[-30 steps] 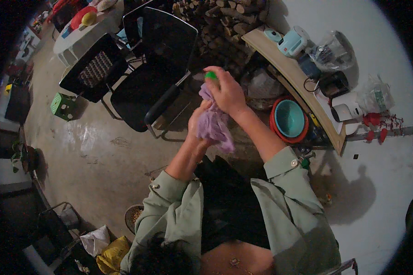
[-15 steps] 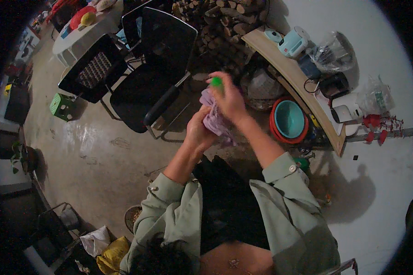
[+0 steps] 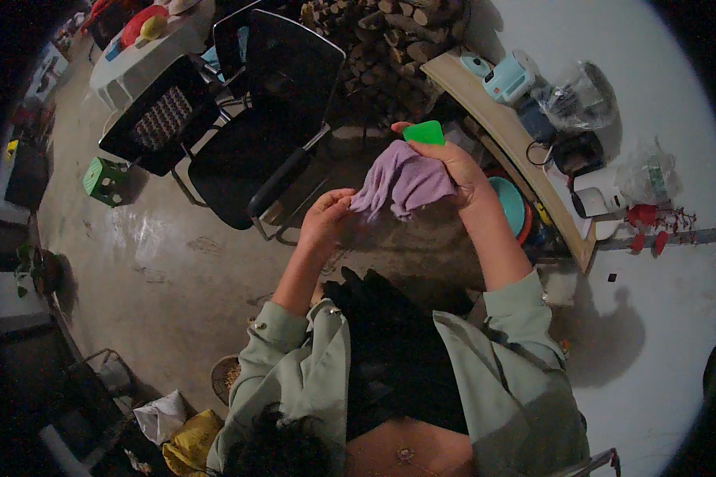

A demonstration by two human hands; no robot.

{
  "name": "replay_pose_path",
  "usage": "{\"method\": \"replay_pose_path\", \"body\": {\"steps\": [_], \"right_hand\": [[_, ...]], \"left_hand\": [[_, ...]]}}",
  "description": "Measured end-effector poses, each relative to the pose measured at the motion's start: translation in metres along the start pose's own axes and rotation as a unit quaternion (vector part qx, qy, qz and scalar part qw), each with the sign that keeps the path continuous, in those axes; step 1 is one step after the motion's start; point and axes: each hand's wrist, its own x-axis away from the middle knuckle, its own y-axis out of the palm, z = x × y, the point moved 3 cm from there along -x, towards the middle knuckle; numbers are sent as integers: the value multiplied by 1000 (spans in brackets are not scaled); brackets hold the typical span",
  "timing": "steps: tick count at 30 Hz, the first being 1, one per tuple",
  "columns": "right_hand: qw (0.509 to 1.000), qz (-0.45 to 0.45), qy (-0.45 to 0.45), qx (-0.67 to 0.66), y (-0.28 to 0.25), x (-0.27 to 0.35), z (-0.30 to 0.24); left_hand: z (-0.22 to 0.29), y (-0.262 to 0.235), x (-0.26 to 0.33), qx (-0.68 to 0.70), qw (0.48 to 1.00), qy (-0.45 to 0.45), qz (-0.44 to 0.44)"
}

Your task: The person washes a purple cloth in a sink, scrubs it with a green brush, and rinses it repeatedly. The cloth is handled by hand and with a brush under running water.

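A light purple cloth (image 3: 406,181) hangs stretched between my two hands, its surface creased and its lower edge loose. My left hand (image 3: 326,216) pinches the cloth's left corner between thumb and fingers. On the other side, my right hand (image 3: 461,175) is closed on a flat, bright green rectangular thing (image 3: 425,133) with rounded corners. The cloth drapes just below that thing and is gathered against my right palm. My right fingers are mostly hidden behind the cloth and the green thing; one fingertip shows past its far left edge.
A black chair (image 3: 239,175) stands ahead to the left, beside a green stool (image 3: 105,181). Stacked firewood (image 3: 390,48) lies behind. A wooden shelf (image 3: 501,119) with small appliances runs along the right wall, above a turquoise basin (image 3: 507,205). Bags (image 3: 192,445) lie at lower left.
My hands have moved apart, the right one going right. The bunched cloth is now spread between them, and more of the green thing shows.
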Motion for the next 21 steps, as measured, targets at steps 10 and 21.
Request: {"method": "replay_pose_path", "body": {"steps": [10,21], "right_hand": [[985,5,52,162,67,6,-15],[570,43,-327,752,80,-10,74]], "left_hand": [[14,52,-19,503,810,-63,-296],[26,87,-1,449,781,210,-380]]}}
